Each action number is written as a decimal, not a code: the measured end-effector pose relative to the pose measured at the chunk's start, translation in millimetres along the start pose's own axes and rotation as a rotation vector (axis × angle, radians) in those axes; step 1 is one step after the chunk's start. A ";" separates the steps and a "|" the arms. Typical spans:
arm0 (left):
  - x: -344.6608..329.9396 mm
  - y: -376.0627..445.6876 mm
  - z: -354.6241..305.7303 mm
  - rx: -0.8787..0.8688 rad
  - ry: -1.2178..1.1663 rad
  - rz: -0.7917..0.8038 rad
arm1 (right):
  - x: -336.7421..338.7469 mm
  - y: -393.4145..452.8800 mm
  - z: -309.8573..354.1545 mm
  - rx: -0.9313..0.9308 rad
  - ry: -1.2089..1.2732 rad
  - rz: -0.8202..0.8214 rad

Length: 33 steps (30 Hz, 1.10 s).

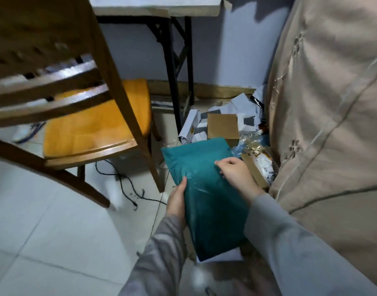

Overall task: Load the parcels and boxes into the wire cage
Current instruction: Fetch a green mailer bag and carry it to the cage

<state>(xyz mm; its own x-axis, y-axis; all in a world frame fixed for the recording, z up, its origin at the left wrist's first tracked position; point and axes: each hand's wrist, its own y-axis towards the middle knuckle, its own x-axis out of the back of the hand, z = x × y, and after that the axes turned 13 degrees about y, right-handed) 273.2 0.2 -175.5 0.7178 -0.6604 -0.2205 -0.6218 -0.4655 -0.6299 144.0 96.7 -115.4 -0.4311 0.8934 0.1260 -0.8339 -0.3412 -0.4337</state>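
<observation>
Holding the teal parcel [206,201] between both hands, the person has it raised over the floor [55,231] in the narrow gap between the wooden chair [93,133] and the beige fabric-covered bulk [328,116] on the right. Its long axis runs away from the body, the near end low by the sleeves and the far end tipped up toward the heap of cardboard boxes [222,126] and white paper scraps against the wall. The left hand [177,201] cups the left long edge about midway, thumb lying along the top face and the other fingers hidden beneath, so it grips that edge. The right hand [236,169] sits on the upper face nearer the far end, fingers [220,164] curled and pinching the glossy wrap. So the parcel lies between the two hands, neither of them free. A thin wire [160,201] runs down just left of the parcel, perhaps part of the cage, though no cage can be made out with certainty. Judging from this, the coming move turns on swinging the far end toward wherever the cage opening lies, with the right hand steering that end and the left carrying the weight
</observation>
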 end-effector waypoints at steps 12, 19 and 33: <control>-26.1 -243.4 -233.5 -0.117 0.016 0.015 | 50.8 -188.0 264.1 0.080 -0.059 -0.119; -31.3 -375.8 -330.7 -0.247 -0.011 0.008 | 64.0 -276.8 369.4 0.154 -0.013 0.019; -39.6 -585.2 -332.9 -0.454 -0.161 -0.492 | 45.2 -388.8 436.5 0.375 -0.045 0.519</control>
<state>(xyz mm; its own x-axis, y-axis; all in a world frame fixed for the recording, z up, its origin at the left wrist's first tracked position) 504.3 102.6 449.8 0.9660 -0.2294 -0.1191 -0.2560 -0.9128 -0.3184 298.3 142.2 448.4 -0.8184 0.5741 0.0242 -0.5730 -0.8124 -0.1082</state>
